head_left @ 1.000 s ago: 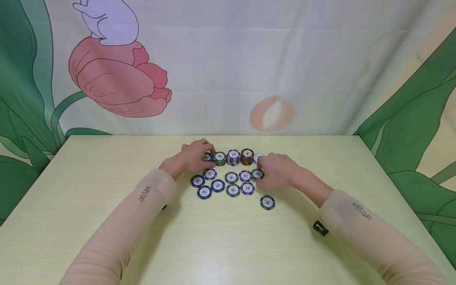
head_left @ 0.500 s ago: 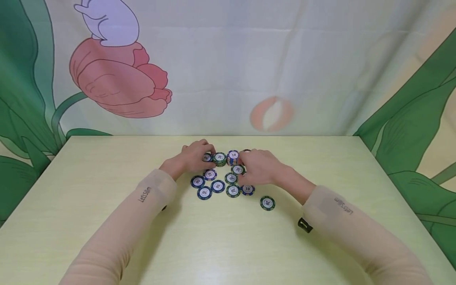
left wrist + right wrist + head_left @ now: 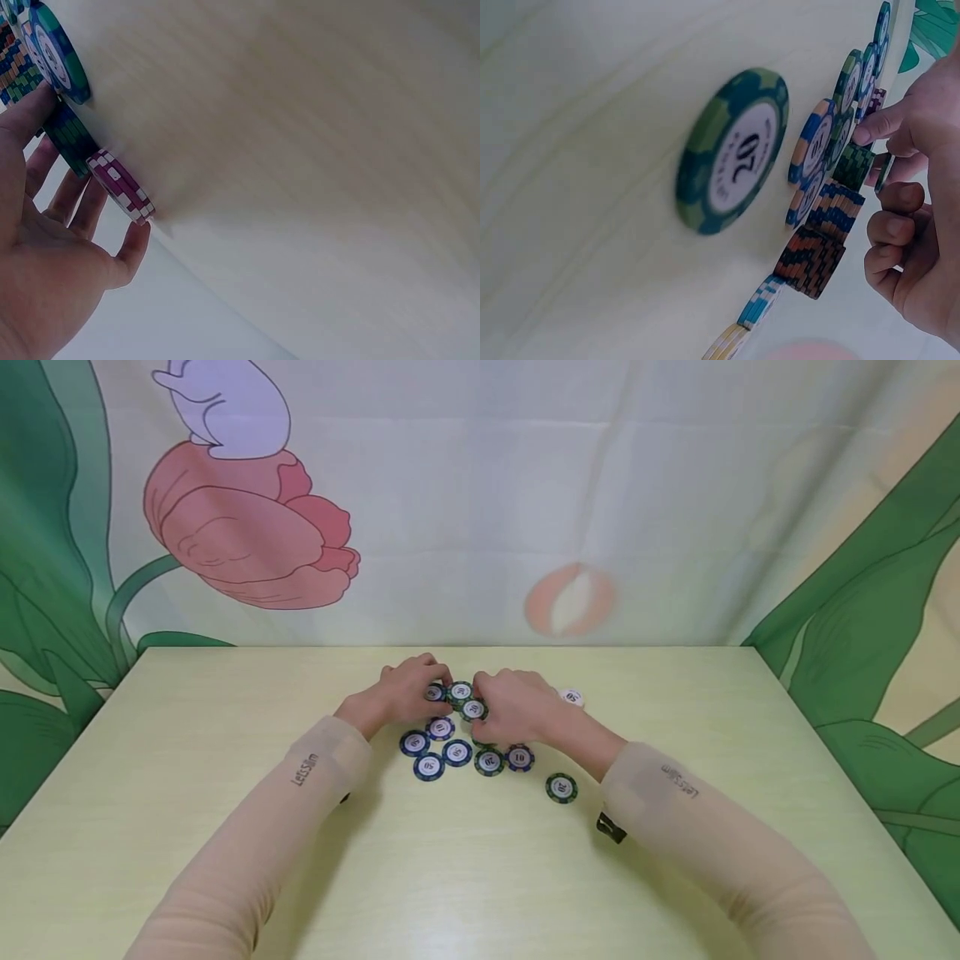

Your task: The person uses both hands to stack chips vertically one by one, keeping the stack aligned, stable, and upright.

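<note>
At the left end of a row of poker chip stacks, my left hand (image 3: 411, 689) holds a dark blue stack of poker chips (image 3: 435, 692) between thumb and fingers. In the left wrist view, the little finger reaches a short purple chip stack (image 3: 120, 184) beside it. My right hand (image 3: 520, 706) pinches one green poker chip (image 3: 473, 709) at the front of the green chip stack (image 3: 461, 692). Seen from the right wrist, that chip (image 3: 885, 172) is tilted on edge by the green stack, with the other fingers curled in.
Blue-orange (image 3: 835, 212) and brown (image 3: 810, 262) stacks, hidden behind my right hand in the head view, continue the row. Loose chips, such as a blue 50 (image 3: 429, 767) and a purple-blue 10 (image 3: 520, 758), lie in front. A green 20 chip (image 3: 562, 787) lies apart, nearer. A printed curtain (image 3: 450, 527) hangs behind.
My right hand has moved left along the row, carrying the green chip to the green stack and uncovering a pale chip at the right. The left hand has stayed in place.
</note>
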A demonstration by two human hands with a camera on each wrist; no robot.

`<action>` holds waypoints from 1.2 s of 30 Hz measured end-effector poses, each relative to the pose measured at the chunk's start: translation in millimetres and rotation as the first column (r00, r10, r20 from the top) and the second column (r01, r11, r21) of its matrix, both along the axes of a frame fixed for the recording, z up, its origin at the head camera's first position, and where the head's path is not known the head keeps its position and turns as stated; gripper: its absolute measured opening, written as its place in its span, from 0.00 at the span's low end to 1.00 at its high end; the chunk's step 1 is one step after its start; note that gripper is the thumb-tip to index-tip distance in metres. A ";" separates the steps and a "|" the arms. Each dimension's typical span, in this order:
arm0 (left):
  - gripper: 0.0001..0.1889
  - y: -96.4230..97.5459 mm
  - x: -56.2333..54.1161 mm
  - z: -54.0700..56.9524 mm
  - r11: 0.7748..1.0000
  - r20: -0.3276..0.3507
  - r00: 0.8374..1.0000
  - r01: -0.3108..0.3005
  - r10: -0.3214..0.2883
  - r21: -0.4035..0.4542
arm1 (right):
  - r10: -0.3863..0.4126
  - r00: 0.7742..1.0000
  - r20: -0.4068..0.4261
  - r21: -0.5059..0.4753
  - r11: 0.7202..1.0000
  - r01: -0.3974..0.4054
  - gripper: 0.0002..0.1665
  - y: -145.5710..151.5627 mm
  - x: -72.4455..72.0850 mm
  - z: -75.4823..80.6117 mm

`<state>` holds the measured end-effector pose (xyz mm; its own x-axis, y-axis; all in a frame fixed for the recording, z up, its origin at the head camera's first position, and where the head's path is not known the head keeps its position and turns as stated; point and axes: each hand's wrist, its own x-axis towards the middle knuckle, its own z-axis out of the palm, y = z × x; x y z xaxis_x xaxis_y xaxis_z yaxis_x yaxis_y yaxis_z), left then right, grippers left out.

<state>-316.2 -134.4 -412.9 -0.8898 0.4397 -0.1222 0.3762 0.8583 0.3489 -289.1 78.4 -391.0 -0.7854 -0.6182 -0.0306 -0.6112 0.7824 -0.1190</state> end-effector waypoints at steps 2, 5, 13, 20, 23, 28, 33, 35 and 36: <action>0.20 0.3 -0.2 -0.3 1.000 0.001 1.000 -0.001 0.001 -0.001 | 0.002 1.000 -0.005 0.003 1.000 -0.002 0.23 -3.1 -1.3 -0.8; 0.19 0.7 -0.1 -0.6 1.000 0.001 1.000 -0.002 0.002 -0.001 | 0.001 1.000 -0.008 0.004 1.000 -0.001 0.22 -6.8 -3.1 -2.1; 0.19 1.6 0.6 0.3 1.000 -0.007 1.000 0.010 -0.010 -0.001 | -0.016 1.000 0.005 -0.002 1.000 0.016 0.18 -11.4 -7.0 -6.1; 0.20 1.2 0.3 0.2 1.000 0.006 1.000 0.000 0.000 -0.010 | 0.002 1.000 -0.030 0.004 1.000 -0.002 0.11 -14.7 -7.1 -6.6; 0.20 1.1 0.6 0.5 1.000 0.009 1.000 -0.001 0.002 -0.007 | 0.002 0.999 -0.041 -0.002 1.000 -0.002 0.15 -15.5 -6.1 -6.7; 0.20 0.7 1.8 1.9 1.000 0.007 1.000 -0.006 0.006 -0.012 | 0.004 0.998 -0.057 -0.015 1.000 -0.005 0.16 -15.3 -4.9 -6.6; 0.19 0.1 2.6 2.5 1.000 0.006 1.000 -0.007 0.007 -0.009 | 0.007 0.998 -0.064 -0.017 1.000 -0.008 0.10 -15.2 -4.6 -6.3; 0.19 0.2 2.5 2.3 1.000 0.006 1.000 -0.006 0.006 -0.005 | 0.007 0.998 -0.070 -0.016 1.000 -0.008 0.10 -15.6 -5.0 -6.6; 0.19 0.3 2.4 2.2 1.000 0.004 1.000 -0.004 0.004 -0.005 | 0.007 0.997 -0.073 -0.015 1.000 -0.008 0.10 -15.8 -5.1 -6.6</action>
